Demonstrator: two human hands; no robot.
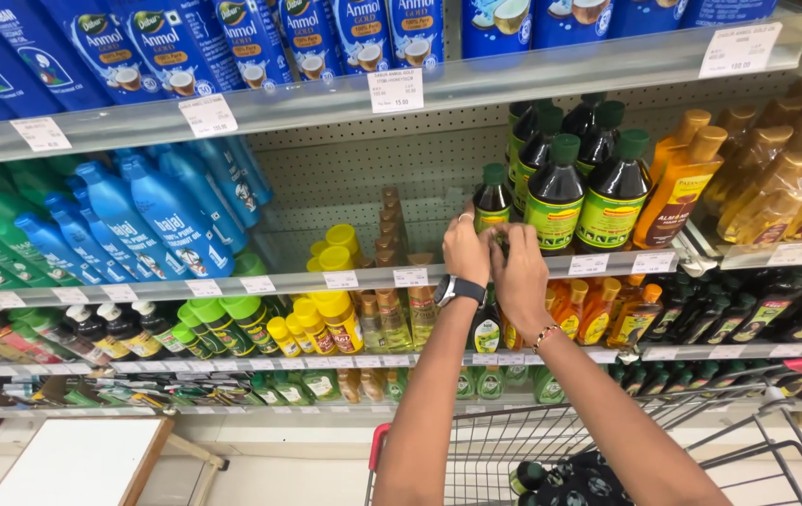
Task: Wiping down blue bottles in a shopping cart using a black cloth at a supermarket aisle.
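From the head camera, both hands meet at the front edge of the middle shelf (354, 277), which I take as the landmark for all places here. The left hand (465, 251), with a dark watch (458, 289) on the wrist, has its fingers curled and pressed close together on the lower part of a small dark bottle with a green cap (493, 199) that stands on this shelf. The right hand (519, 275), with a beaded bracelet (545, 335) on the wrist, lies just beside the left one, fingers bent inward and touching the same spot; if they pinch the bottle or a second one behind the knuckles, I cannot tell. To the right on the same shelf stand larger dark bottles with green caps (569, 187), and further right some amber bottles (682, 183). To the left on the shelf are yellow-capped bottles (337, 245) and then tall blue bottles (162, 211). Under the shelf, a shopping cart (551, 450) waits with dark bottles already inside. In my judgement, handling this bottle well means to hold it at the body and not at the cap, keep it upright, and bring it straight toward the person, so the near bottles behind it are not pushed over.
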